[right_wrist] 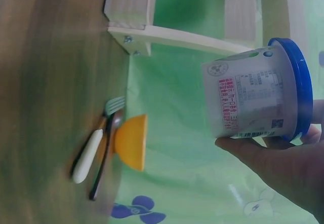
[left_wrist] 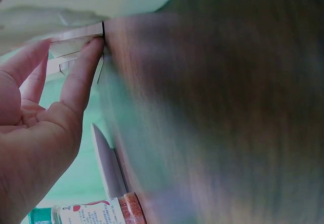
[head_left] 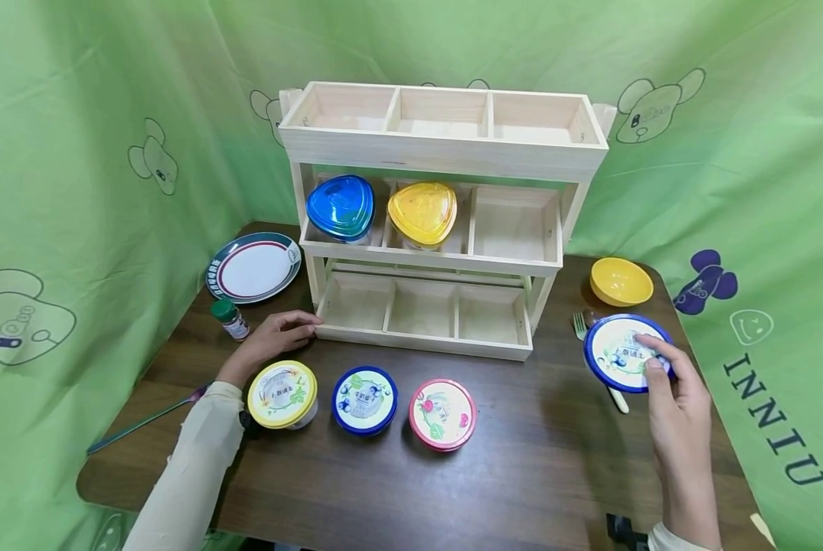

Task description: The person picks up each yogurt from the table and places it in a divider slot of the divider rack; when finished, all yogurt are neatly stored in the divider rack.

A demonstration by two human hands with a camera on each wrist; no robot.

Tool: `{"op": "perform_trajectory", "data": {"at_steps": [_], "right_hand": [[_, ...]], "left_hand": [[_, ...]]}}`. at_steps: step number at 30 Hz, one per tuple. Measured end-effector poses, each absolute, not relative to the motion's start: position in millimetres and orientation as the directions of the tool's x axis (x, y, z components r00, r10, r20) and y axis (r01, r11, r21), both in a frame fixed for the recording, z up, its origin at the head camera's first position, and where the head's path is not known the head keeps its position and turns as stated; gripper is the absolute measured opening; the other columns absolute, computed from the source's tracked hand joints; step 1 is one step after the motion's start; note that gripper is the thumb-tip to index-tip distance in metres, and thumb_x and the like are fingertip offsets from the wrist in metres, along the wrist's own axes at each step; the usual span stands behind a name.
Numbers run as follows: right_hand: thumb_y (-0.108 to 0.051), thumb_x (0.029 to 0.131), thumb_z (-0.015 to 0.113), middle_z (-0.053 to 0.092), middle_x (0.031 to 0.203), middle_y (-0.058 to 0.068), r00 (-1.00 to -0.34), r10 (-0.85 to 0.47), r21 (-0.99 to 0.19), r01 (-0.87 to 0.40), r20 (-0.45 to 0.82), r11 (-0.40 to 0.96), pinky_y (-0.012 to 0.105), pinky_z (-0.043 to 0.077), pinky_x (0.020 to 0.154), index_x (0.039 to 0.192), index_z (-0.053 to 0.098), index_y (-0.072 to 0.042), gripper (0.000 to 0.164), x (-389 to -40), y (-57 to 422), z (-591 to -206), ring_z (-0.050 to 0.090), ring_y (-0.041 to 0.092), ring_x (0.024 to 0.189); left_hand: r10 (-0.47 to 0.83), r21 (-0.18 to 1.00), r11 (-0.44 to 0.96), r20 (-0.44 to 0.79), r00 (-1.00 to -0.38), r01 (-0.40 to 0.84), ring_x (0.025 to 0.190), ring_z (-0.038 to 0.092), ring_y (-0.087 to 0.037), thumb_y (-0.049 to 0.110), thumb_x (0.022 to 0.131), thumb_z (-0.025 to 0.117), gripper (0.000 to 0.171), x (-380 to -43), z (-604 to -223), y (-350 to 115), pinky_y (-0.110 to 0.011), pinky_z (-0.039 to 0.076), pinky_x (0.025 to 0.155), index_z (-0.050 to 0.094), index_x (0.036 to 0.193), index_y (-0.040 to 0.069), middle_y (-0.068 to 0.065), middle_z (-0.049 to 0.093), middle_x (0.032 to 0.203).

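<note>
My right hand (head_left: 683, 402) holds a white tub with a blue lid (head_left: 625, 352) raised at the right of the table; the right wrist view shows the tub (right_wrist: 253, 95) on its side in that picture, printed label visible. My left hand (head_left: 273, 340) rests its fingertips at the left front corner of the bottom tray of a wooden rack (head_left: 418, 344). In the left wrist view, extended fingers (left_wrist: 81, 77) meet that corner. Before the rack stand a yellow-lidded tub (head_left: 282, 394), a blue-lidded tub (head_left: 364, 400) and a pink-lidded tub (head_left: 442, 414).
The rack's middle tier holds a blue-lidded container (head_left: 342, 207) and a yellow-lidded container (head_left: 422, 214). At left are a plate (head_left: 256, 264), a green-capped jar (head_left: 230, 319) and a long thin utensil (head_left: 145, 421). A yellow bowl (head_left: 621, 282) and a fork (head_left: 579, 325) lie right.
</note>
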State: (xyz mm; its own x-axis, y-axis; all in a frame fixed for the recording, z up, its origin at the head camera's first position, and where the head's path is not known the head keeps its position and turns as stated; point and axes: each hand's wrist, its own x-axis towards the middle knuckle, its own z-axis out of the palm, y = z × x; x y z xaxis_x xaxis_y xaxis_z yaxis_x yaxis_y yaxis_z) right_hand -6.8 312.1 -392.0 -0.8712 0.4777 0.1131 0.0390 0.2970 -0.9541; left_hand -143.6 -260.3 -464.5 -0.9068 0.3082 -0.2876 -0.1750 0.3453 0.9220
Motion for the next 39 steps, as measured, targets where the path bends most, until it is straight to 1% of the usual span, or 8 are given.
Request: {"op": "perform_trajectory", "data": {"at_steps": [3, 6, 9, 15, 20, 24, 34, 39], "right_hand": [[-0.017, 0.117, 0.048, 0.056, 0.143, 0.002, -0.886, 0.445, -0.951, 0.014, 0.131, 0.307, 0.006, 0.051, 0.086, 0.149, 0.067, -0.013, 0.037, -9.7, 308.9, -387.2, 0.055, 0.014, 0.116], [-0.017, 0.116, 0.05, 0.058, 0.139, 0.001, -0.894, 0.428, -0.966, -0.018, 0.132, 0.259, 0.007, 0.053, 0.082, 0.147, 0.067, -0.011, 0.036, -13.5, 304.8, -382.1, 0.058, 0.015, 0.111], [-0.018, 0.116, 0.051, 0.059, 0.136, 0.001, -0.897, 0.419, -0.971, -0.04, 0.138, 0.235, 0.008, 0.054, 0.081, 0.146, 0.069, -0.011, 0.035, -17.8, 299.7, -377.6, 0.059, 0.015, 0.109], [-0.017, 0.116, 0.051, 0.059, 0.139, 0.003, -0.907, 0.385, -0.968, -0.08, 0.169, 0.236, 0.01, 0.056, 0.082, 0.145, 0.069, -0.011, 0.035, -24.9, 286.8, -369.8, 0.059, 0.019, 0.113], [-0.013, 0.115, 0.052, 0.06, 0.139, 0.006, -0.914, 0.35, -0.972, -0.15, 0.205, 0.179, 0.011, 0.057, 0.081, 0.143, 0.069, -0.006, 0.034, -31.0, 276.8, -365.1, 0.059, 0.02, 0.112], [-0.013, 0.115, 0.052, 0.059, 0.14, 0.008, -0.925, 0.311, -0.973, -0.18, 0.217, 0.142, 0.012, 0.058, 0.082, 0.143, 0.068, -0.004, 0.034, -34.9, 269.5, -361.3, 0.06, 0.021, 0.113], [-0.017, 0.116, 0.051, 0.056, 0.145, 0.005, -0.944, 0.217, -0.957, -0.203, 0.248, 0.209, 0.011, 0.056, 0.086, 0.145, 0.067, -0.006, 0.035, -44.0, 252.4, -352.5, 0.057, 0.021, 0.115], [-0.018, 0.116, 0.051, 0.054, 0.151, 0.007, -0.947, 0.189, -0.948, -0.215, 0.261, 0.236, 0.011, 0.055, 0.089, 0.145, 0.067, -0.007, 0.035, -48.4, 244.8, -348.1, 0.056, 0.021, 0.117]], "left_hand": [[0.307, 0.923, 0.343, -0.288, -0.907, -0.176, 0.141, 0.055, -0.041, 0.015, 0.114, 0.059, 0.04, -143.7, -464.8, -260.8, -0.047, 0.049, 0.117, 0.058, 0.147, -0.008, -0.027, 0.055, 0.151], [0.304, 0.921, 0.345, -0.292, -0.907, -0.181, 0.141, 0.055, -0.041, 0.016, 0.114, 0.059, 0.04, -144.3, -464.4, -261.4, -0.045, 0.05, 0.116, 0.058, 0.147, -0.007, -0.026, 0.055, 0.151], [0.294, 0.917, 0.35, -0.301, -0.907, -0.191, 0.141, 0.054, -0.042, 0.016, 0.114, 0.059, 0.04, -145.4, -464.9, -262.0, -0.044, 0.05, 0.116, 0.059, 0.147, -0.006, -0.026, 0.055, 0.151], [0.294, 0.912, 0.359, -0.311, -0.904, -0.197, 0.142, 0.054, -0.043, 0.016, 0.114, 0.06, 0.04, -145.7, -464.8, -262.0, -0.047, 0.049, 0.117, 0.059, 0.148, -0.005, -0.026, 0.055, 0.152], [0.299, 0.912, 0.363, -0.309, -0.903, -0.191, 0.142, 0.054, -0.043, 0.016, 0.114, 0.059, 0.04, -146.0, -464.8, -261.7, -0.048, 0.048, 0.118, 0.059, 0.148, -0.005, -0.026, 0.054, 0.151], [0.299, 0.912, 0.365, -0.307, -0.904, -0.189, 0.141, 0.054, -0.043, 0.015, 0.114, 0.059, 0.039, -146.6, -464.9, -262.5, -0.047, 0.048, 0.117, 0.06, 0.148, -0.005, -0.026, 0.055, 0.151], [0.302, 0.914, 0.359, -0.308, -0.902, -0.192, 0.141, 0.055, -0.042, 0.016, 0.114, 0.06, 0.04, -146.2, -465.8, -262.6, -0.045, 0.05, 0.116, 0.059, 0.148, -0.005, -0.026, 0.056, 0.15], [0.298, 0.913, 0.359, -0.308, -0.904, -0.193, 0.14, 0.056, -0.041, 0.016, 0.114, 0.059, 0.04, -145.8, -465.9, -262.7, -0.046, 0.05, 0.116, 0.06, 0.148, -0.005, -0.025, 0.056, 0.149]]}}
